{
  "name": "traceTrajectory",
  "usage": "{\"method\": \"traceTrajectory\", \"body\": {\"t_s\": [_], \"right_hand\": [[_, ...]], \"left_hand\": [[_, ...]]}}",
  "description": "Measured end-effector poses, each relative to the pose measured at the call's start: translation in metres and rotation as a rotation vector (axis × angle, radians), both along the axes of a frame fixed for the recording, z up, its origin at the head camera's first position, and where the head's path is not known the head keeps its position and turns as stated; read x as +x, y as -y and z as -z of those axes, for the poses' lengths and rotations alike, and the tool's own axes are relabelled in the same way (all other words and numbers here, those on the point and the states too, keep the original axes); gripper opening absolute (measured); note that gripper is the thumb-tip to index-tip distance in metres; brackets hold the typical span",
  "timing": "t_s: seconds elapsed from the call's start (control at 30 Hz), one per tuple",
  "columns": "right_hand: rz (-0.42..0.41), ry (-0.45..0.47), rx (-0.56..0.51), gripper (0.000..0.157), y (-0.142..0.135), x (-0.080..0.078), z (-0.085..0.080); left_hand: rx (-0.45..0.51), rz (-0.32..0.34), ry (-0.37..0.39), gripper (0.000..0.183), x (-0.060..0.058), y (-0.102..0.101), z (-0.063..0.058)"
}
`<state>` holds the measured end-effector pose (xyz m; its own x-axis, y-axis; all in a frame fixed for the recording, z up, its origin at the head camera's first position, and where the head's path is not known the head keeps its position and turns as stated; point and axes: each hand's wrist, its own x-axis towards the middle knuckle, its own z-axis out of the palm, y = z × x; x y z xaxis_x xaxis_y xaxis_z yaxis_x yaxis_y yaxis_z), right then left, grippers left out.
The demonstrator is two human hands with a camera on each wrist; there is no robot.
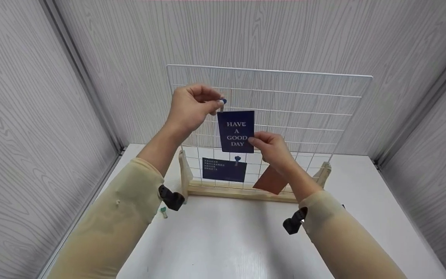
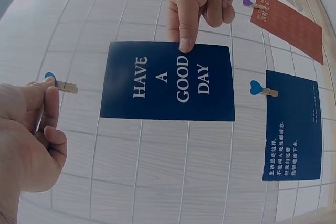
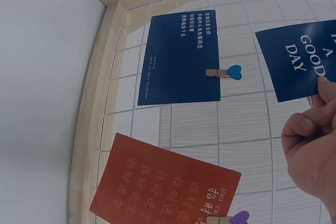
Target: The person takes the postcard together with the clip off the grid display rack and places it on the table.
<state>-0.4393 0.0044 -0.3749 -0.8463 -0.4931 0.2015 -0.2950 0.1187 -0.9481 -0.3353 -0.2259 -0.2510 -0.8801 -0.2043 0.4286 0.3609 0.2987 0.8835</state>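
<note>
The raised card (image 1: 236,131) is pinched at its edge by the right hand (image 1: 275,151) before the grid (image 1: 270,71), so its lettering is readable. A peg (image 2: 67,87), apart from it, is pinched by the left hand (image 1: 192,106), its tip left free. The lower card (image 2: 294,129) is secured by another peg (image 2: 270,92).

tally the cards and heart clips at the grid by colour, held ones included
Blue cards: 2 (the held card and the hanging card)
Red-orange card: 1
Blue heart clips: 2 (the held clip and the clip on the card)
Purple heart clip: 1
Total: 6
</note>
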Motion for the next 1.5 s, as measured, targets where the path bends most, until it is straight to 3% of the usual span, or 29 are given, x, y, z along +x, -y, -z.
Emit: {"method": "traceTrajectory", "body": {"t_s": [0.43, 1.03, 1.5], "right_hand": [[0.03, 0.019, -0.036, 0.021, -0.005, -0.001, -0.004], [0.037, -0.068, -0.005, 0.022, -0.002, 0.011, -0.001], [0.089, -0.055, -0.091, 0.02, -0.012, 0.019, 0.001]], "left_hand": [[0.007, -0.006, 0.016, 0.01, 0.008, 0.011, 0.0], [0.017, -0.023, 0.02, 0.01, 0.01, 0.02, 0.005], [0.022, -0.02, 0.017, 0.01, 0.01, 0.025, 0.009]]}}
